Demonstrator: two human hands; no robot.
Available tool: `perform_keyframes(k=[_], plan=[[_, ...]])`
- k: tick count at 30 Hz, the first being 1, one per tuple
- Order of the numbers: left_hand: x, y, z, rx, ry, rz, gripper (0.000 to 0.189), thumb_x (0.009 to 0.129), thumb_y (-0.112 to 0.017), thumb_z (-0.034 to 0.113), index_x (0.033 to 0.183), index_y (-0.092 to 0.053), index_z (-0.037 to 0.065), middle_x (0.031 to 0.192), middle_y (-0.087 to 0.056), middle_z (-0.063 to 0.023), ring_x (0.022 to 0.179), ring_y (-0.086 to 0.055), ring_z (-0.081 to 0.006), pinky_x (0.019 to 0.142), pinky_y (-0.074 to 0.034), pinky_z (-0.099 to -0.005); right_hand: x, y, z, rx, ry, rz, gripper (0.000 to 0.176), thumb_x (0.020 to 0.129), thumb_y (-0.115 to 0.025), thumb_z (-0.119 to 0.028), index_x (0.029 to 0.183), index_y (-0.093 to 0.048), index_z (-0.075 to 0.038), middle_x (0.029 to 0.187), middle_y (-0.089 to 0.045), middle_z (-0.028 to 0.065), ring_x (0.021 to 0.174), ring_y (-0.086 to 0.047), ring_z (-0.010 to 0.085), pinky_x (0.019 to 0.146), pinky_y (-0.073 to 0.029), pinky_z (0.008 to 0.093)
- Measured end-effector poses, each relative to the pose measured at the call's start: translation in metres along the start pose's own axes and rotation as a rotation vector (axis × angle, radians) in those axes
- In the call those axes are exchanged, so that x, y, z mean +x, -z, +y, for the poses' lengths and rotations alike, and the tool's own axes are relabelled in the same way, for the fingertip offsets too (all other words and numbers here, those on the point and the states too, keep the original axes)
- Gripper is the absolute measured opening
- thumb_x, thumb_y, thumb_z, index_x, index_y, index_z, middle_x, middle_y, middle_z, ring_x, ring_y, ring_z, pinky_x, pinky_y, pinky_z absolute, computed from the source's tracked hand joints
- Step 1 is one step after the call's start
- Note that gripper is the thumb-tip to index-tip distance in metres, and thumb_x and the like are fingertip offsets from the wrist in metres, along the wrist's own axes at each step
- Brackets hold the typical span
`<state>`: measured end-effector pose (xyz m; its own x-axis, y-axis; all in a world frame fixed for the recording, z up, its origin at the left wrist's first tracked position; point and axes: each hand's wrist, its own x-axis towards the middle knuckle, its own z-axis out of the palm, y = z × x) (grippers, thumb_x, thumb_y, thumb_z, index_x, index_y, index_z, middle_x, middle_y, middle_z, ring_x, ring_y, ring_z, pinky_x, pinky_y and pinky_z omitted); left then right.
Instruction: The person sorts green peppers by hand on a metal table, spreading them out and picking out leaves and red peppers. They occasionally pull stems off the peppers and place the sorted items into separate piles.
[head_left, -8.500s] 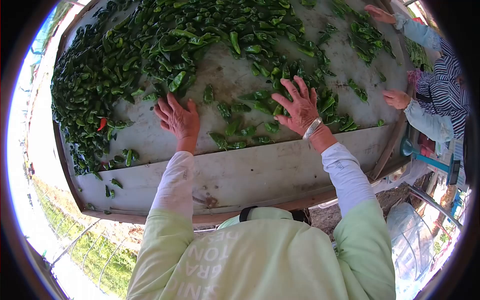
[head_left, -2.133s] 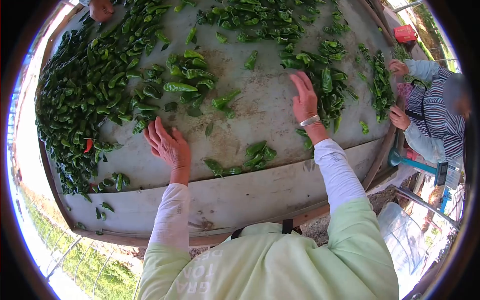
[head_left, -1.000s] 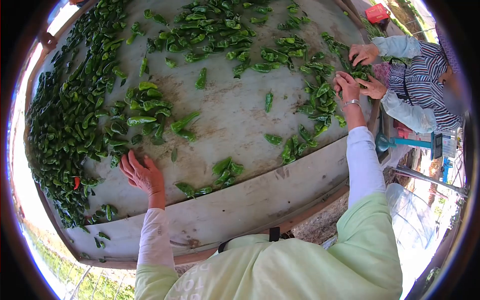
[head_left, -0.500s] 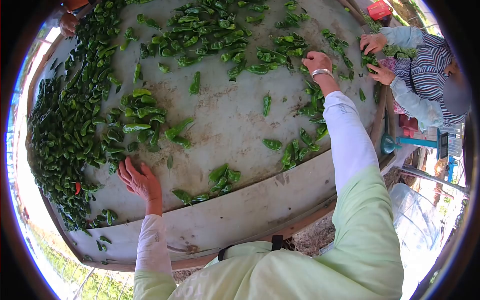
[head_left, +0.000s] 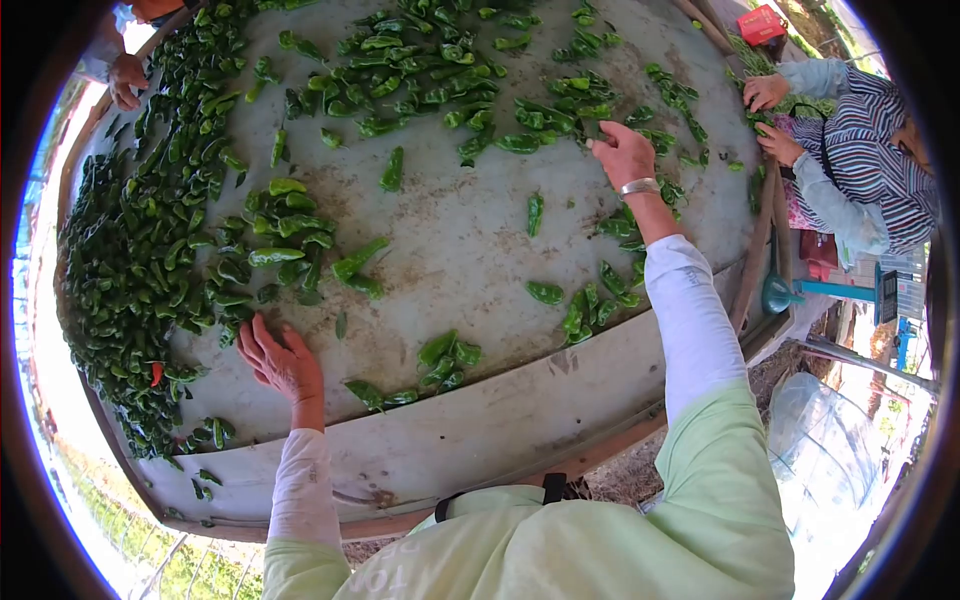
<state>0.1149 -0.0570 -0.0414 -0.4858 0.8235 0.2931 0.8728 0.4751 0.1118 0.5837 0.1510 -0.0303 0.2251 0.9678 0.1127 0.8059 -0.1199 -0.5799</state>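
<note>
Green peppers lie in a large pile (head_left: 140, 260) along the left side of the pale table (head_left: 430, 230) and in smaller groups across it. My left hand (head_left: 283, 365) rests palm down with fingers spread, beside the lower edge of a small pepper group (head_left: 285, 235). Over the right part of the table, my right hand (head_left: 625, 158), with a silver band at the wrist, has its fingers bent together near a pepper cluster (head_left: 585, 95). What its fingertips hold, if anything, is too small to make out. A red pepper (head_left: 157, 374) shows in the large pile.
At the right edge a co-worker in a striped top (head_left: 850, 150) has both hands near some peppers. Another person's hand (head_left: 127, 80) is at the upper left corner. A raised board (head_left: 500, 410) borders the near side. A blue-green scale (head_left: 885, 292) stands at the right.
My right hand has shifted slightly left and down, and its fingers now point left. The co-worker's hands at the right moved outward; the upper-left person's hand moved down. My left hand stayed put.
</note>
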Motion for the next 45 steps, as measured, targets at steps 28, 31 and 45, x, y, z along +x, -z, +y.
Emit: perform_keyframes(k=[28,31,45], plan=[[-0.073,0.111,0.043,-1.541,0.230,-1.292,0.023,0.088,-0.056,0.020,0.103,-0.061,0.003,0.077,-0.064,-0.0023,0.066,-0.060,-0.0110,0.066,-0.048,-0.0251,-0.300,0.037,-0.179,1.021,-0.283,-1.107,0.018,0.081,-0.056,-0.016,0.093,-0.059,-0.004,0.066,-0.051,-0.0039,0.053,-0.046,0.0052,0.048,-0.037,0.0202],[-0.083,0.118,0.037,-1.623,0.292,-1.309,0.021,0.088,-0.057,0.020,0.096,-0.064,0.002,0.078,-0.064,-0.0037,0.066,-0.060,-0.0114,0.064,-0.047,-0.0238,-0.307,0.037,-0.168,1.127,-0.375,-1.178,0.017,0.079,-0.057,-0.016,0.092,-0.059,-0.005,0.067,-0.052,-0.0033,0.054,-0.047,0.0056,0.049,-0.038,0.0205],[-0.110,0.168,0.003,-1.679,0.434,-1.183,0.018,0.084,-0.060,0.015,0.089,-0.064,-0.002,0.081,-0.066,-0.0131,0.073,-0.064,-0.0200,0.066,-0.050,-0.0274,-0.310,0.031,-0.129,1.812,-0.620,-1.108,0.017,0.082,-0.055,-0.018,0.095,-0.057,-0.007,0.081,-0.057,0.0030,0.066,-0.054,0.0117,0.049,-0.039,0.0220]])
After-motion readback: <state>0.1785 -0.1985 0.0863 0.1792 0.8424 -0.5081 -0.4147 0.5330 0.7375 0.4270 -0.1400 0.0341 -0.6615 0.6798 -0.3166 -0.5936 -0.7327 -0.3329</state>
